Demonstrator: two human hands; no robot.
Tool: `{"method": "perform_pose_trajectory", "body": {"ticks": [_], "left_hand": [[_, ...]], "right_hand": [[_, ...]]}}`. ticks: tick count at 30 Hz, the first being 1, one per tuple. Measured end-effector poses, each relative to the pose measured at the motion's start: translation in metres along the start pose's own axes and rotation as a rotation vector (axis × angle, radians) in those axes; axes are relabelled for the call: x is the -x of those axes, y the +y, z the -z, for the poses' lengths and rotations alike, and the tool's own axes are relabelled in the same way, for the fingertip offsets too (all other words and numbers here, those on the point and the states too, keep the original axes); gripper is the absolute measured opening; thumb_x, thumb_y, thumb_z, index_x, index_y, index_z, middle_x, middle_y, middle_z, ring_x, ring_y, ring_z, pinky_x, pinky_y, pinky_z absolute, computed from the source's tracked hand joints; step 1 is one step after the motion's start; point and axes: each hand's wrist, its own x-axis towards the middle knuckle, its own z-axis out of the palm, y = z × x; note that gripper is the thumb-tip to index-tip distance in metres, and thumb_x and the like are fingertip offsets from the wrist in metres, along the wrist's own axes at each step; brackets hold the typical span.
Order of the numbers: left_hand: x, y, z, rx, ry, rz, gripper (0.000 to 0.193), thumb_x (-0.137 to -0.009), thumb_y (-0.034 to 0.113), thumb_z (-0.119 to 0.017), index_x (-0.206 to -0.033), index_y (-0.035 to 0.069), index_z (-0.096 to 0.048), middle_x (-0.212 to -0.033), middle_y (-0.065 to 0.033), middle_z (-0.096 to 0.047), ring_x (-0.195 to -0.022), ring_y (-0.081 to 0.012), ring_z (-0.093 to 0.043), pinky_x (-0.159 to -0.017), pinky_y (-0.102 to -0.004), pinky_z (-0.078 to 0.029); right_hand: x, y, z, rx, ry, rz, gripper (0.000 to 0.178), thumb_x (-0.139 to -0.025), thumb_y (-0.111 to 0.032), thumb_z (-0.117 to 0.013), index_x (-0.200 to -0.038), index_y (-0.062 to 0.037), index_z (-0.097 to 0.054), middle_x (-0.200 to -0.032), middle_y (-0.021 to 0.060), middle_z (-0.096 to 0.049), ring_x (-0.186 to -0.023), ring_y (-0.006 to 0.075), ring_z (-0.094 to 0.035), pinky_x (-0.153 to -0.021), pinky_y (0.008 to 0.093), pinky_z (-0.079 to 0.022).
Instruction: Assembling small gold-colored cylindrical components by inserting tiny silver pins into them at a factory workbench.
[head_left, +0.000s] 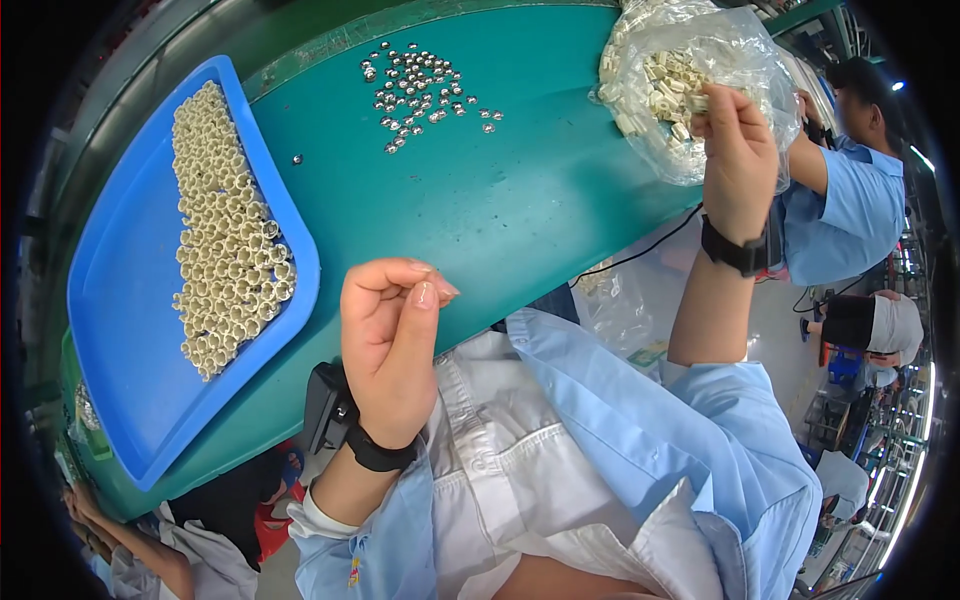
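Green table [500, 200], left hand [388, 345] curled, grip unclear, right hand [741, 160] pinching cream part [699, 103] at clear bag [738, 40], sleeve marking [355, 563] unreadable

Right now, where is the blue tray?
In the head view, the blue tray lies on the left part of the green table, left of the small shiny pieces and the left hand.

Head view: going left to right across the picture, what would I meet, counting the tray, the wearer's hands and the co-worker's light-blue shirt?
Blue tray → left hand → right hand → co-worker's light-blue shirt.
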Motion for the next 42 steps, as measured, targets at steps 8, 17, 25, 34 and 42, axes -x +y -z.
{"method": "perform_pose_trajectory", "body": {"ticks": [8, 17, 25, 34, 42], "left_hand": [[-0.001, -0.001, 0.000, -0.055, -0.024, 0.036, 0.016, -0.085, 0.002, -0.051, -0.099, 0.002, -0.044, -0.090, -0.0053, -0.052, -0.083, -0.0099, -0.050, -0.076, -0.0232, -0.041], [-0.002, -0.002, -0.004, -0.050, -0.042, -0.037, 0.023, -0.084, 0.004, -0.056, -0.103, 0.002, -0.044, -0.094, -0.0044, -0.051, -0.085, -0.0093, -0.048, -0.075, -0.0226, -0.040], [0.001, 0.000, 0.002, 0.040, -0.033, 0.057, 0.027, -0.084, 0.003, -0.055, -0.109, 0.002, -0.043, -0.096, -0.0045, -0.051, -0.085, -0.0085, -0.048, -0.075, -0.0212, -0.039], [0.000, -0.002, 0.000, 0.041, -0.028, 0.039, 0.027, -0.085, 0.006, -0.055, -0.109, 0.000, -0.044, -0.097, -0.0048, -0.052, -0.088, -0.0096, -0.051, -0.080, -0.0245, -0.043], [0.000, -0.002, 0.003, 0.050, -0.041, 0.033, 0.026, -0.085, 0.004, -0.054, -0.109, 0.000, -0.044, -0.098, -0.0053, -0.052, -0.088, -0.0097, -0.050, -0.080, -0.0242, -0.042]], "right_hand": [[0.044, -0.055, -0.058, -0.603, -0.599, -0.236, 0.014, -0.089, -0.013, -0.049, -0.090, 0.0002, -0.055, -0.082, 0.0035, -0.057, -0.067, 0.0090, -0.051, -0.063, 0.0209, -0.040], [0.079, -0.077, -0.105, -0.243, -0.886, 0.116, 0.013, -0.081, -0.014, -0.061, -0.081, -0.0016, -0.057, -0.076, 0.0053, -0.059, -0.066, 0.0110, -0.054, -0.058, 0.0234, -0.042], [0.034, -0.045, -0.109, 0.218, -0.614, 0.318, 0.012, -0.079, -0.011, -0.060, -0.087, -0.0020, -0.060, -0.079, 0.0068, -0.058, -0.068, 0.0156, -0.054, -0.062, 0.0259, -0.043], [0.009, -0.005, -0.114, 0.523, -0.762, 0.417, 0.008, -0.078, -0.007, -0.056, -0.083, -0.0010, -0.055, -0.076, 0.0097, -0.053, -0.069, 0.0217, -0.054, -0.063, 0.0289, -0.044], [0.008, -0.010, -0.117, 0.577, -0.777, 0.527, 0.006, -0.077, -0.006, -0.056, -0.079, -0.0025, -0.052, -0.077, 0.0110, -0.052, -0.076, 0.0276, -0.052, -0.066, 0.0333, -0.043]]}}
